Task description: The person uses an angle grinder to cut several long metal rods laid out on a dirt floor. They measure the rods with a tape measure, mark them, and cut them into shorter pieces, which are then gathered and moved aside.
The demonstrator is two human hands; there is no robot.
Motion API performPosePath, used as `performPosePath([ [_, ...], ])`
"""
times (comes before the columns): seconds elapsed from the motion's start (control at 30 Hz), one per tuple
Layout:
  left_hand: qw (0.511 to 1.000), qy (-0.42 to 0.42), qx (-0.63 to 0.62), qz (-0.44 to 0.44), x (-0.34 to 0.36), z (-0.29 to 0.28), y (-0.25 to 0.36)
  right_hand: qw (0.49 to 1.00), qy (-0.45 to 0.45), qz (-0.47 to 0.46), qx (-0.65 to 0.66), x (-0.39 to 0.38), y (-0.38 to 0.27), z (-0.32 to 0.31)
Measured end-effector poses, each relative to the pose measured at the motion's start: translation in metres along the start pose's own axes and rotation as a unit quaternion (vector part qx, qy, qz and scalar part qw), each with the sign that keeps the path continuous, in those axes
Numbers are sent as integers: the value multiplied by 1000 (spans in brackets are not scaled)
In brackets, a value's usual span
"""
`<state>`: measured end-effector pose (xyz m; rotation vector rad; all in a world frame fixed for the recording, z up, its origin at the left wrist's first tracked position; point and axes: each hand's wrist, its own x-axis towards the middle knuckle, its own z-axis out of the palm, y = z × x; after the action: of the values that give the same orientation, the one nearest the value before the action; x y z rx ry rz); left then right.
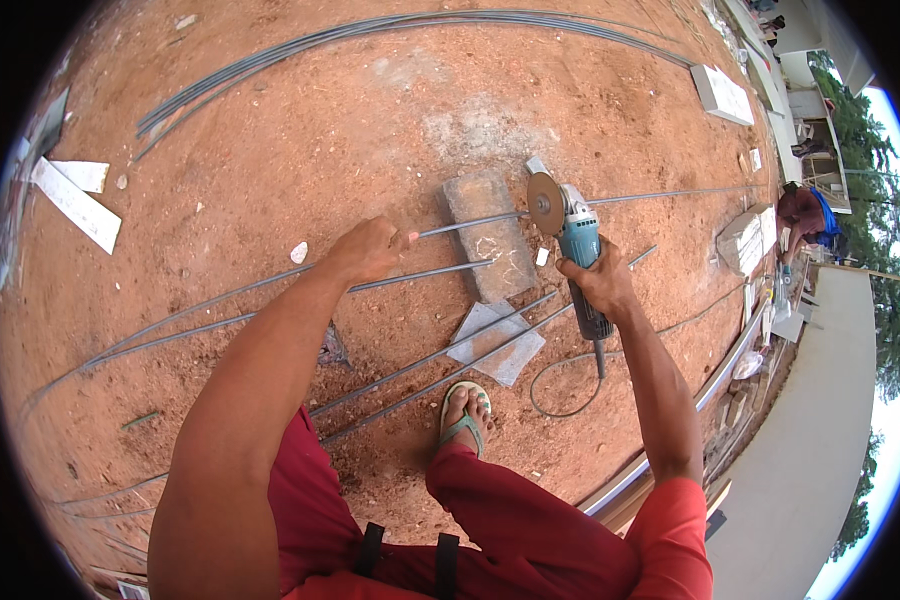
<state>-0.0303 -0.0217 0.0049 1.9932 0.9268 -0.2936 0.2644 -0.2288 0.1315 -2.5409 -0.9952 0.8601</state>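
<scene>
My right hand (600, 280) is wrapped round the body of a teal and black angle grinder (579, 243), whose brown cutting disc (546, 203) is at a thin steel rod (490, 219). Whether the disc touches the rod I cannot tell. My left hand (370, 250) is closed on that same rod, left of a grey concrete block (480, 195) which the rod crosses. Nearer to me, a second rod (425, 272) ends over the block. The grinder's cable (601, 362) loops down onto the red soil.
Two more rods (440, 353) lie over a grey tile piece (505, 350), near my sandalled foot (465, 412). A long bundle of rods (370, 28) curves across the far ground. White blocks (722, 95) lie on the right, where another person (802, 215) bends down beside a wall.
</scene>
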Motion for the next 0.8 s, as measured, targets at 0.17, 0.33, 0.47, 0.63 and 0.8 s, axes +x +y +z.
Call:
performPosePath([
  [0.17, 999, -36, -5, -15, -5, -11, 13, 1000, 9, -15, -11, 2, 6, 1],
  [0.33, 1000, 6, -6, -20, -3, -2, 4, 1000, 0, -3, -11, 1, -6, 0],
  [0.47, 1000, -10, -23, -1, 3, 2, -2, 1000, 9, -26, -10, 4, 5, 2],
  [0.63, 999, -13, -33, 11, 3, 1, -5, 1000, 9, -27, 4, 5, 2, 3],
  [0.8, 1000, -5, -29, 4, -4, -4, 8, 1000, -1, -21, 5, 3, 0, 0],
])
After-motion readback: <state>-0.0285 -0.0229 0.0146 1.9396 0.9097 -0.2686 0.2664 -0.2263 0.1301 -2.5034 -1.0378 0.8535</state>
